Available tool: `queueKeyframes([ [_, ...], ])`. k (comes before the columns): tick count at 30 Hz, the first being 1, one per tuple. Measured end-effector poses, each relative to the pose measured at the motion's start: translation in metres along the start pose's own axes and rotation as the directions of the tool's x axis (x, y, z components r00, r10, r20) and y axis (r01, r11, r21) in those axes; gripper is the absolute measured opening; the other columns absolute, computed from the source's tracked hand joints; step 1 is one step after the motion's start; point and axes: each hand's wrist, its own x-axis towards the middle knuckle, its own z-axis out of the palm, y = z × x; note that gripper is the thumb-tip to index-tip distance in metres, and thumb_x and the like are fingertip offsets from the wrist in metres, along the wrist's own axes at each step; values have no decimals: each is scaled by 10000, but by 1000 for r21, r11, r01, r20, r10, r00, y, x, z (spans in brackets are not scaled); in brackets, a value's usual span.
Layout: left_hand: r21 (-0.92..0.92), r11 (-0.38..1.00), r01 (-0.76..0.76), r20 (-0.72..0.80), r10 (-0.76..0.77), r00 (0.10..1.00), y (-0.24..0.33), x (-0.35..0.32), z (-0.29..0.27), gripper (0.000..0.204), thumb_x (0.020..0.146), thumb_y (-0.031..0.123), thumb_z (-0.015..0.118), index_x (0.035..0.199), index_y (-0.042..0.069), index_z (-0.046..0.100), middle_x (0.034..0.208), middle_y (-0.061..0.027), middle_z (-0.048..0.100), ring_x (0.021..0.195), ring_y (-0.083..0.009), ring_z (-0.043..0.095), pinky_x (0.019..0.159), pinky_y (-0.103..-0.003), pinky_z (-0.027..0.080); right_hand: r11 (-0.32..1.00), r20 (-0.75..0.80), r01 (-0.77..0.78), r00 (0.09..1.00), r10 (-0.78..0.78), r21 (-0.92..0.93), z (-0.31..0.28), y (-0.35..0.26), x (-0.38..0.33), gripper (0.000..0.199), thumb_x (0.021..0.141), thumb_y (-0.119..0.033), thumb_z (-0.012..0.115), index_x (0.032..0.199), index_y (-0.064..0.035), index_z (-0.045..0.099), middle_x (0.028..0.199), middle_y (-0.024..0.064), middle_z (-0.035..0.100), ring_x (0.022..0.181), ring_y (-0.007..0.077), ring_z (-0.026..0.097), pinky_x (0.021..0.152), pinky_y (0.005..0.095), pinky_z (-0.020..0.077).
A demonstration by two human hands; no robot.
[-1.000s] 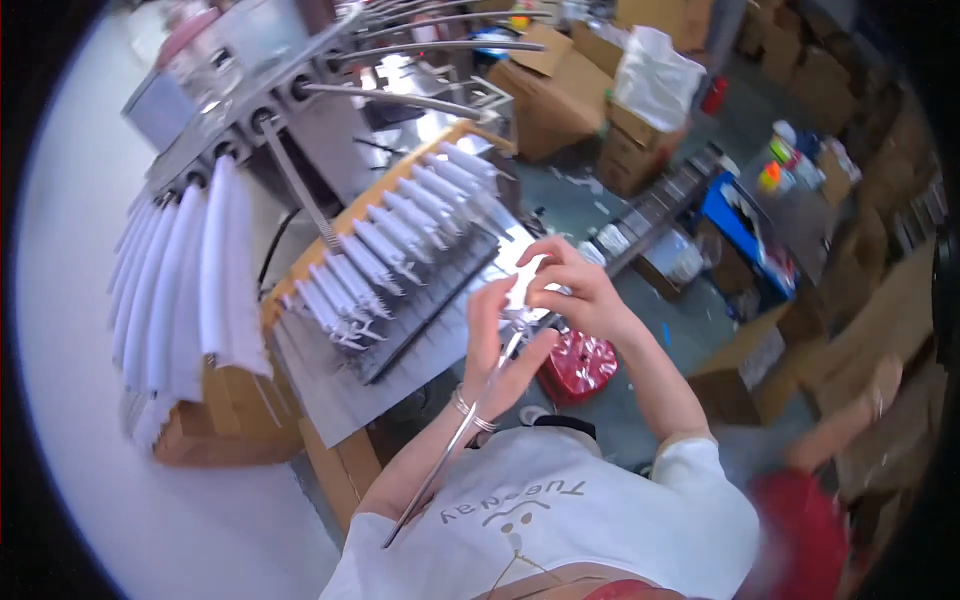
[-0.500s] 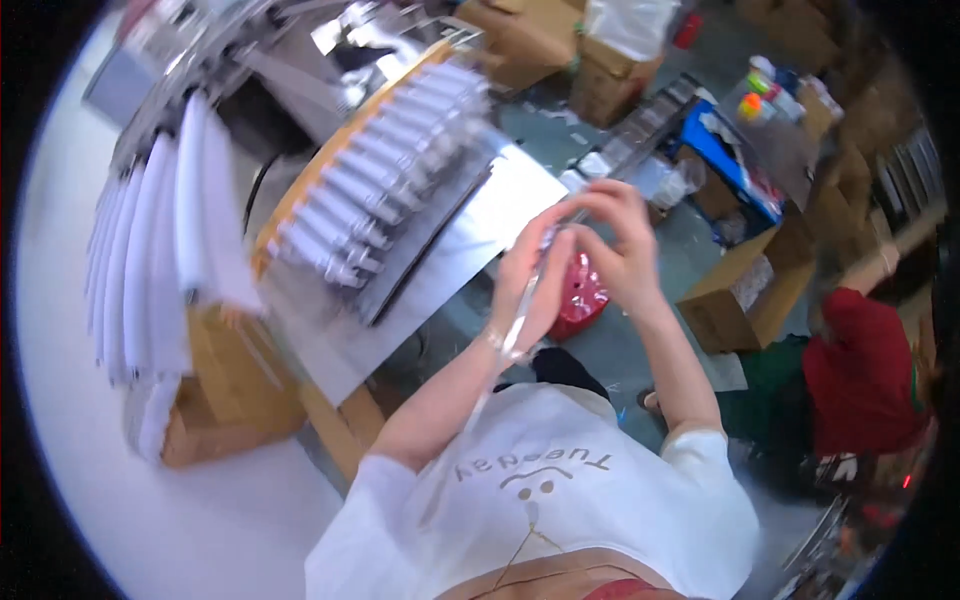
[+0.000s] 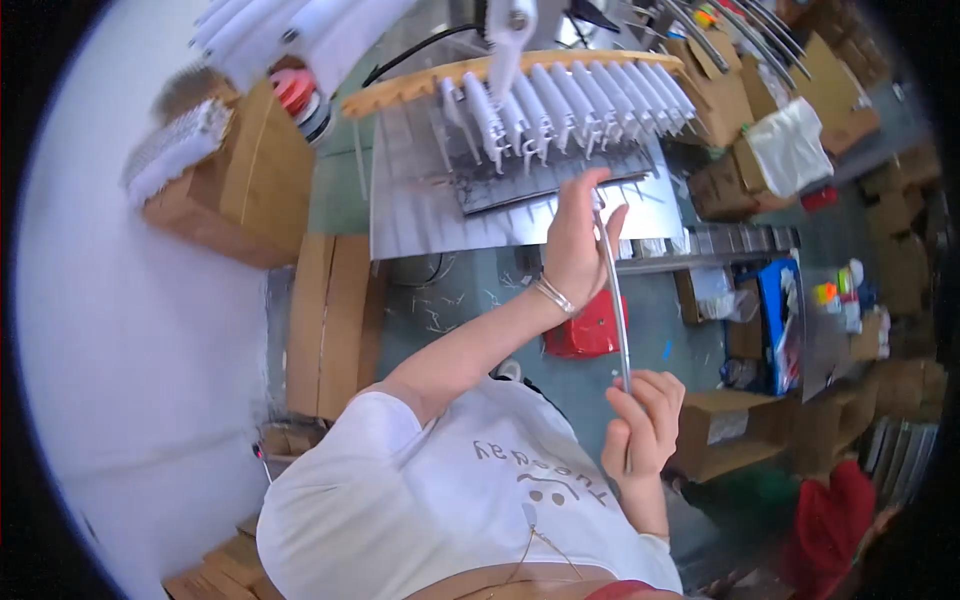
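Nearest me is the white T-shirt (image 3: 390, 480) of the person at work, with a brown smiley print across its front. The right hand (image 3: 645, 425) is just beyond the shirt, its fingers curled in around the lower end of a thin metal rod (image 3: 616, 300). The rod runs away from there, nearly upright to my eye, between the two hands. Its upper end lies against the left hand (image 3: 578, 240), where the fingers are stretched out close together and the thumb stands apart; I can't tell whether that hand grips the rod or only steadies it. Two or so silvery bracelets (image 3: 555, 293) sit on the left wrist.

Lower down behind the rod I see a glossy red thing (image 3: 588, 330), and white scraps (image 3: 440, 308) on the greenish floor. Beyond the hands stands a metal table (image 3: 400, 220) carrying a dark flat panel (image 3: 550, 188). A row of white rolls (image 3: 580, 105) hangs over it along a wooden rail (image 3: 385, 100).

Off to the left is a brown cardboard box (image 3: 270, 160), with red rolls (image 3: 293, 92) behind it. Farther right I make out a blue crate (image 3: 777, 315) and a co-worker's red top (image 3: 835, 525), rather blurred
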Motion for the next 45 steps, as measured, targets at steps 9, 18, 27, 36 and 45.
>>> queueKeyframes([
  [9,-159,974,160,-34,-167,985,-65,-22,-104,450,792,73,557,1221,24,429,1118,-104,501,934,-176,515,815,-295,427,693,-151,-127,933,326,710,11,25,-14,412,910,-410,445,812,-31,572,893,176,600,857,287,518,746,394,411],
  [18,-736,613,289,-65,-489,870,-104,97,-118,259,911,213,500,1113,55,529,1014,23,548,892,-70,494,796,-209,374,822,-123,-160,956,268,546,59,-30,22,408,921,-313,418,808,34,599,901,197,628,848,309,555,812,449,402],
  [27,-787,533,310,63,-432,900,-121,110,-120,250,939,162,452,1142,33,519,1037,-11,562,931,-98,533,826,-253,411,862,-163,-258,920,358,437,101,-56,55,265,898,-169,458,831,47,596,885,178,608,837,278,550,772,378,418],
  [36,-299,950,-89,405,211,890,-77,19,-156,221,918,182,467,1049,16,531,965,-81,537,869,-187,492,834,-291,386,847,-180,-291,897,403,445,110,-38,57,240,901,-163,497,813,40,587,871,142,560,845,229,508,734,326,400],
  [45,-693,692,203,-18,-298,954,-116,99,-107,414,938,293,461,1227,-4,455,1195,-35,500,1103,-136,446,972,-264,311,873,-304,-240,870,388,425,62,-50,9,366,915,-289,480,721,17,532,800,135,536,770,233,460,659,338,373],
])
